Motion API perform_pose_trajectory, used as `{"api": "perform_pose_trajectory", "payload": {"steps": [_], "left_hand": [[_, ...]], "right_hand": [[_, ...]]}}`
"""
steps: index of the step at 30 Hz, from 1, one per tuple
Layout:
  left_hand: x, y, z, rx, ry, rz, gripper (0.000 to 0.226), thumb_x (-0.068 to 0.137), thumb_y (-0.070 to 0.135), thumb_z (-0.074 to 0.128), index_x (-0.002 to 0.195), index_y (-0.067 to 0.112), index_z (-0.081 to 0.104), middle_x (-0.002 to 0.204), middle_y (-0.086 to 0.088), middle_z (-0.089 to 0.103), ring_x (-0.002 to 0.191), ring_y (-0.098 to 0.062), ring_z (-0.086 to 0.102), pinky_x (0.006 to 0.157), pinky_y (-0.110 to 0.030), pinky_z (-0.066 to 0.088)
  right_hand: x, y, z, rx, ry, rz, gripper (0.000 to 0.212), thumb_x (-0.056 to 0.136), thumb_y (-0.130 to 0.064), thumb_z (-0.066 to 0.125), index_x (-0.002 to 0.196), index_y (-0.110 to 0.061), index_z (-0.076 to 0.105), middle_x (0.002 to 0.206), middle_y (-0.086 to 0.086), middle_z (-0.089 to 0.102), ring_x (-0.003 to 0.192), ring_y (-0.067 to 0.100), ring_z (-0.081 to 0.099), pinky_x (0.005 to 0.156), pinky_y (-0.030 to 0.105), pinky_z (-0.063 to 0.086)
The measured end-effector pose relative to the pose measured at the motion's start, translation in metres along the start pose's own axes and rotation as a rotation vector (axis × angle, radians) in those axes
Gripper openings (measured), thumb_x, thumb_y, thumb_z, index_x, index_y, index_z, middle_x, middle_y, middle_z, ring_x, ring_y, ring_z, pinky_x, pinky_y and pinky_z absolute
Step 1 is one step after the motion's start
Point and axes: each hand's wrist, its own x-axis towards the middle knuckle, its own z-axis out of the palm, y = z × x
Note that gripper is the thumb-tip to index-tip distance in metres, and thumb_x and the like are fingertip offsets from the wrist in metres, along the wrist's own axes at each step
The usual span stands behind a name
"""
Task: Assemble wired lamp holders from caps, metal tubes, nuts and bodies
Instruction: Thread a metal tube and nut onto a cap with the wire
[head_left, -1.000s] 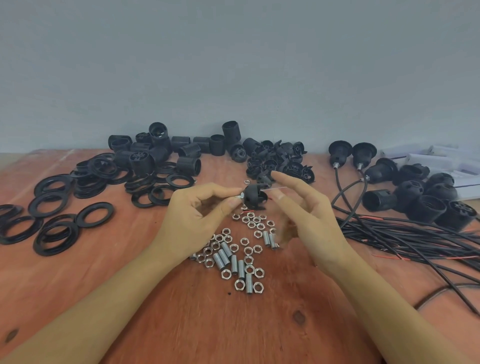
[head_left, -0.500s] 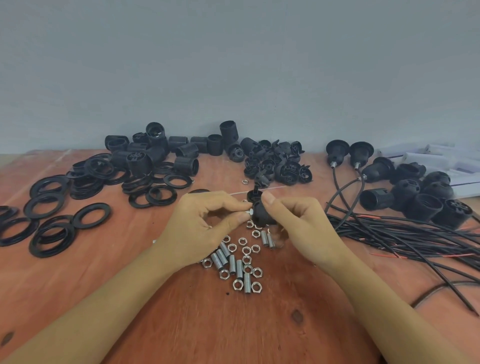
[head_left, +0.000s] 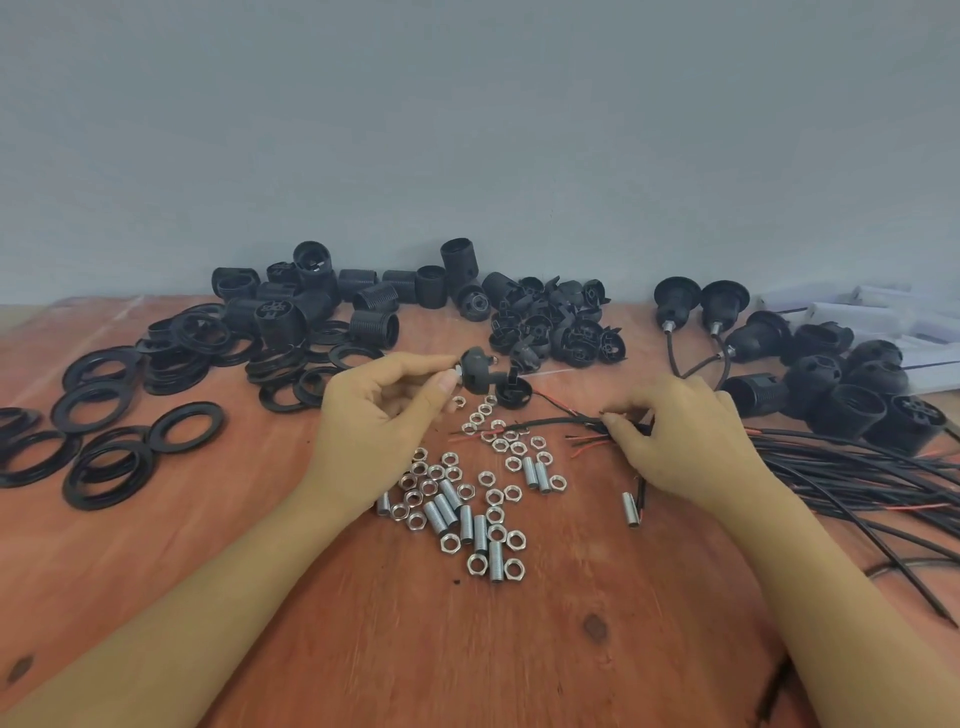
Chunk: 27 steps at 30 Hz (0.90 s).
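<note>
Black cap (head_left: 475, 370) held above worktop (head_left: 363, 623), pinched between thumb and fingers of left hand (head_left: 379, 421); metal end shows at fingertips. Apart from it, right hand (head_left: 685, 436) pinches black wire (head_left: 576, 418) at end of cable bundle (head_left: 857, 467), knuckles hiding grip point. Loose nuts and tubes (head_left: 467, 504) lie between hands. Second cap (head_left: 513, 391) on worktop just beside held one. Rings (head_left: 104, 415) left; bodies (head_left: 374, 299) and cap pile (head_left: 561, 327) at back; wired holders (head_left: 831, 379) right.
</note>
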Motion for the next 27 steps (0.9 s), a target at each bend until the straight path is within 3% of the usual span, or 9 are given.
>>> {"api": "perform_pose_trajectory", "payload": {"steps": [3,8,12,16,21,24,27], "left_hand": [[0.001,-0.001,-0.001,-0.019,0.023,-0.002,0.019,0.083,0.025,0.066,0.1,0.019,0.072,0.077,0.007,0.074,0.068,-0.011,0.07,0.065,-0.019,0.055],[0.003,-0.002,-0.002,-0.037,0.057,-0.006,0.017,0.084,0.026,0.065,0.099,0.021,0.072,0.08,0.004,0.074,0.069,-0.011,0.069,0.064,-0.018,0.054],[0.001,-0.002,-0.002,-0.027,0.08,0.018,0.016,0.085,0.026,0.065,0.099,0.023,0.072,0.079,0.005,0.073,0.068,-0.011,0.068,0.063,-0.018,0.054],[-0.002,0.001,-0.003,0.04,0.099,0.158,0.012,0.095,0.02,0.062,0.103,0.026,0.067,0.076,0.004,0.069,0.065,-0.011,0.066,0.062,-0.02,0.054],[-0.007,0.01,0.001,0.098,-0.118,0.312,0.012,0.092,0.023,0.061,0.101,0.028,0.067,0.076,0.009,0.068,0.056,-0.008,0.066,0.055,-0.019,0.052],[-0.011,0.008,0.008,0.084,-0.287,0.187,0.011,0.09,0.029,0.062,0.097,0.034,0.069,0.083,0.015,0.072,0.055,-0.01,0.068,0.052,-0.027,0.053],[-0.011,0.005,0.007,0.086,-0.325,0.102,0.012,0.09,0.035,0.061,0.093,0.039,0.071,0.087,0.014,0.072,0.053,-0.013,0.069,0.049,-0.034,0.053]], "right_hand": [[0.0,0.001,0.0,0.009,0.004,-0.047,0.018,0.093,-0.037,0.061,0.077,-0.031,0.056,0.08,-0.011,0.047,0.093,0.027,0.049,0.079,0.035,0.028],[-0.003,-0.005,0.002,-0.045,-0.037,-0.073,0.027,0.087,-0.055,0.061,0.105,-0.034,0.067,0.102,-0.011,0.062,0.099,0.02,0.046,0.087,0.037,0.033],[-0.005,-0.008,0.004,-0.024,-0.017,-0.119,0.02,0.091,-0.047,0.061,0.1,-0.032,0.068,0.099,-0.01,0.059,0.097,0.018,0.043,0.085,0.035,0.032],[-0.005,-0.012,0.01,-0.019,0.09,-0.156,0.022,0.095,-0.042,0.057,0.097,-0.023,0.068,0.097,-0.005,0.062,0.097,0.023,0.047,0.084,0.036,0.033],[-0.009,-0.027,0.006,0.166,0.193,-0.281,0.016,0.098,-0.028,0.056,0.101,-0.018,0.068,0.085,-0.004,0.065,0.081,0.024,0.06,0.076,0.041,0.047],[-0.015,-0.038,0.005,0.236,0.193,-0.377,0.018,0.099,-0.026,0.055,0.107,-0.018,0.07,0.089,-0.007,0.067,0.078,0.019,0.063,0.069,0.038,0.049],[-0.019,-0.046,0.008,0.286,0.152,-0.473,0.018,0.099,-0.024,0.055,0.107,-0.015,0.068,0.093,-0.012,0.061,0.083,0.015,0.06,0.07,0.033,0.048]]}}
